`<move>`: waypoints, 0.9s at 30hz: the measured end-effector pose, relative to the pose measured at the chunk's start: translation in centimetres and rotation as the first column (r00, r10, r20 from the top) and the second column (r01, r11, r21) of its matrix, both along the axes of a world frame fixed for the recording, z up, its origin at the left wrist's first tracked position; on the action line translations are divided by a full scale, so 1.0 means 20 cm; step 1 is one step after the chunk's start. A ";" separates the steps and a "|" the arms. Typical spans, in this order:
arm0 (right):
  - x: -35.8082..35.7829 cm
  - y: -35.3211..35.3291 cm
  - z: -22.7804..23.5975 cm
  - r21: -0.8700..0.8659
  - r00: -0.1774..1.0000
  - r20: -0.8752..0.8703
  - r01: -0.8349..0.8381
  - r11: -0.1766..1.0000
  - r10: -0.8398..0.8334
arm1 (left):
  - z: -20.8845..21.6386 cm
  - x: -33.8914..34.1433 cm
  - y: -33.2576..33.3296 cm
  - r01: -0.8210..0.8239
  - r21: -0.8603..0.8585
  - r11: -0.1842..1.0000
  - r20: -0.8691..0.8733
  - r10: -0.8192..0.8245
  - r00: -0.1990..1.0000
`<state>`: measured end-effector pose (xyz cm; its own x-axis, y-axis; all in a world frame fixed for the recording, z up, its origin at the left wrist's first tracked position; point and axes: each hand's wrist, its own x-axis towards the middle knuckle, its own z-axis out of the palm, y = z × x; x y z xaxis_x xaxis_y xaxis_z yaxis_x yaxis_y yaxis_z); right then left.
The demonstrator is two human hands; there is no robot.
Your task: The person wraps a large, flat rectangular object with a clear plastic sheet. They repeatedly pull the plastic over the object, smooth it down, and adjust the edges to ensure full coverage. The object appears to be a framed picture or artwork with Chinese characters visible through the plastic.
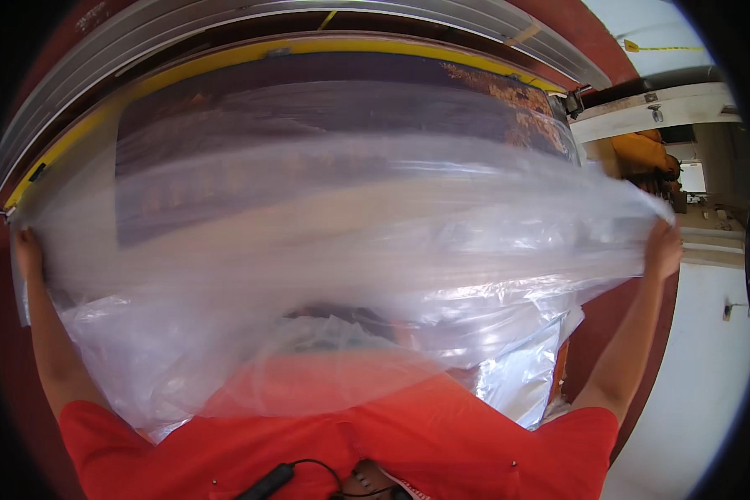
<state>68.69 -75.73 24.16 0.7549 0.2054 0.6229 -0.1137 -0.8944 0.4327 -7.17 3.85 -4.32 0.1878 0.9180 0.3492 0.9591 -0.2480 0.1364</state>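
Reddish floor [600,317] can be seen just inside the right forearm, so that's the backdrop. Between the hands, a big clear plastic sheet [325,225] is stretched out, kinda blurry, with its near part billowing toward the red shirt [333,458]. One end is gripped by the left hand [29,252], the other by the right hand [663,248]. They're spread super wide, both looking closed on the film, though exact finger placement can't be made out.

Through the sheet, a dark printed panel [350,100] is partly veiled, its far part lying beyond the hands. Past that, it's bordered by a yellow strip [433,50], and silvery metal rails [225,17] are set farther off still. Crinkled shiny film [521,375] is bunched nearer the body, inward of the right hand.

Tip-wise: both ends are probably best held level and pulled evenly, since slack could get folded under or trap air. Thin film's easily torn too, so no yanking.
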 end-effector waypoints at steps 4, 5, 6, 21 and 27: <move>-0.26 0.44 -0.02 -0.285 0.789 -0.063 -0.601 0.746 0.611 | 0.08 0.02 -0.03 -0.032 0.064 0.997 -0.062 0.036 0.997; -0.33 0.59 -0.17 -0.204 0.655 -0.135 -0.752 0.627 0.743 | 0.13 -0.09 -0.04 -0.046 0.092 0.995 -0.109 0.056 0.992; -0.38 0.66 -0.23 -0.143 0.518 -0.187 -0.855 0.499 0.835 | 0.10 -0.13 -0.01 -0.038 0.102 0.994 -0.130 0.051 0.990; 0.07 0.80 -0.92 0.434 0.546 -0.458 -0.552 0.712 0.702 | 0.16 0.01 -0.32 -0.008 -0.003 1.000 -0.039 0.008 0.999; -0.20 1.01 -0.90 0.401 0.405 -0.399 -0.730 0.554 0.823 | 0.31 -0.19 -0.37 0.044 -0.298 0.953 0.172 0.008 0.985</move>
<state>64.61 -55.54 6.07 0.4986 0.8153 0.2945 0.8451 -0.5328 0.0440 -11.02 -3.46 1.81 0.1673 0.9821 0.0861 0.9113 -0.1874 0.3666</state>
